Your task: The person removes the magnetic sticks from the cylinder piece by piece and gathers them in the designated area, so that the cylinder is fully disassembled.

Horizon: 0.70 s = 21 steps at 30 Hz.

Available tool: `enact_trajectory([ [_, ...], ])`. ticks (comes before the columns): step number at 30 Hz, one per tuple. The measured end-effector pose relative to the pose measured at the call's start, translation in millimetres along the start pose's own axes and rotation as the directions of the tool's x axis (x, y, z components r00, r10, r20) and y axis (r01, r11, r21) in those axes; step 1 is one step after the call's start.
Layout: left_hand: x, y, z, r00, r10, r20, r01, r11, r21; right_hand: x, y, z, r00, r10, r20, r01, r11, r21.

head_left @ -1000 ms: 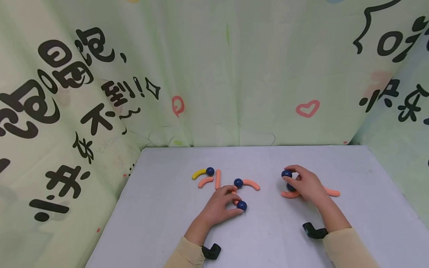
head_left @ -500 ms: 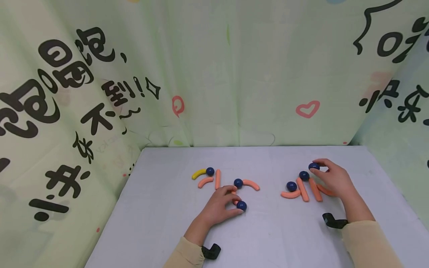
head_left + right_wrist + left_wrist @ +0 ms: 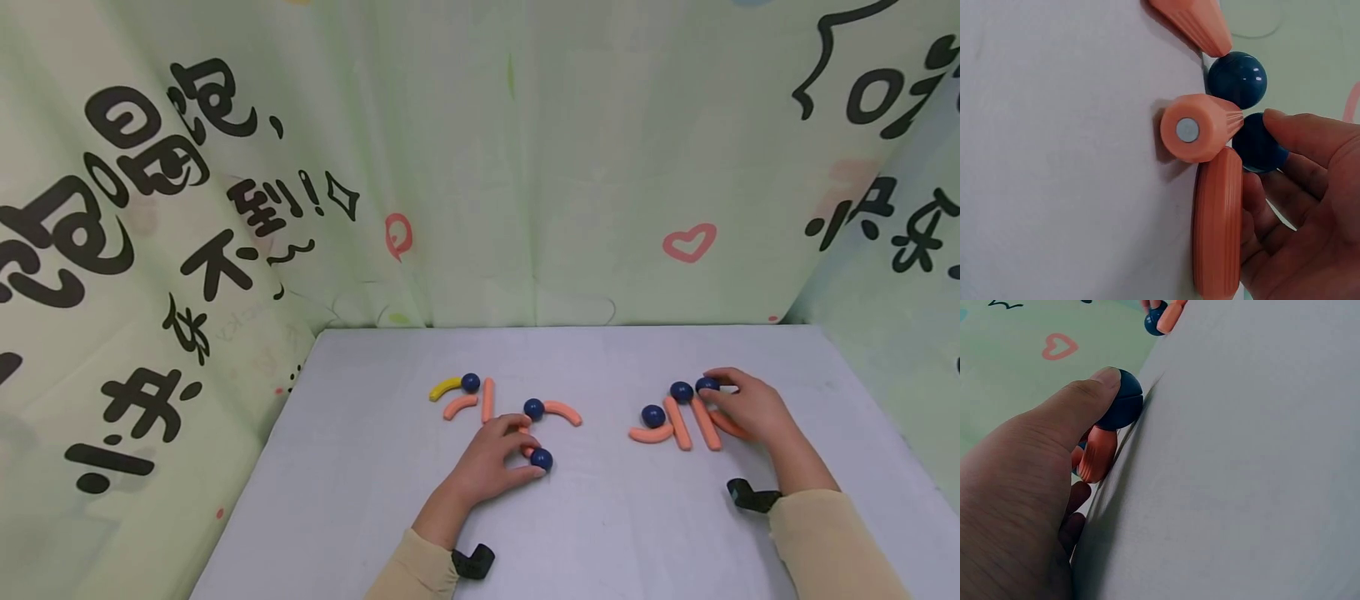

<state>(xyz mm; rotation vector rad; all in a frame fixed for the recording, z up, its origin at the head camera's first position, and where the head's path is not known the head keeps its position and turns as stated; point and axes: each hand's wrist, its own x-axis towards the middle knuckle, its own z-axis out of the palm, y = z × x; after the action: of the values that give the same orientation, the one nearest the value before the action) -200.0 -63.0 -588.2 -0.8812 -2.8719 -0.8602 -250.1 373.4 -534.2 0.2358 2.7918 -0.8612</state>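
Note:
My right hand (image 3: 753, 406) pinches a dark blue ball (image 3: 1260, 142) between thumb and fingers at the far end of a straight orange rod (image 3: 706, 425). A metal disc shows in that rod's near end in the right wrist view. Beside it lies a curved orange rod (image 3: 1217, 231), just under my fingers. Another blue ball (image 3: 681, 392) tops the neighbouring straight rod (image 3: 678, 425). My left hand (image 3: 487, 460) holds a blue ball (image 3: 1121, 403) with the thumb on its side. An orange rod (image 3: 1099, 455) meets this ball, partly hidden by my fingers.
Left of my right hand lie a blue ball (image 3: 652, 416) and a curved rod (image 3: 651, 435). Beyond my left hand are a yellow curved rod (image 3: 445, 389), a ball (image 3: 470, 383), several orange rods and another ball (image 3: 533, 410). A printed curtain (image 3: 465, 167) backs the white table (image 3: 600, 533).
My right hand has carried its blue ball from the left ball of the right group over to the far end of the right straight rod. The left hand has stayed put.

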Motion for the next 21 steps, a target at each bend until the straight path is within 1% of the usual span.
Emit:
enact_trajectory([
  [3,0.3,0.6,-0.7,1.000,0.004,0.001,-0.004,1.000,-0.002,-0.9,0.9,0.4,1.000,-0.003,0.005,0.003,1.000,0.004],
  [13,0.4,0.3,-0.6,1.000,0.000,0.010,0.000,1.000,-0.002,-3.5,3.1,-0.3,0.999,0.026,0.026,-0.026,1.000,-0.004],
  [16,0.5,0.1,-0.4,1.000,0.003,0.009,-0.003,1.000,-0.001,-4.9,2.8,-1.9,1.000,0.027,0.013,-0.027,1.000,-0.014],
  [21,0.0,0.7,-1.6,1.000,-0.007,0.014,0.007,1.000,-0.003,-7.1,-1.6,-5.2,0.999,0.035,-0.038,-0.035,0.999,-0.020],
])
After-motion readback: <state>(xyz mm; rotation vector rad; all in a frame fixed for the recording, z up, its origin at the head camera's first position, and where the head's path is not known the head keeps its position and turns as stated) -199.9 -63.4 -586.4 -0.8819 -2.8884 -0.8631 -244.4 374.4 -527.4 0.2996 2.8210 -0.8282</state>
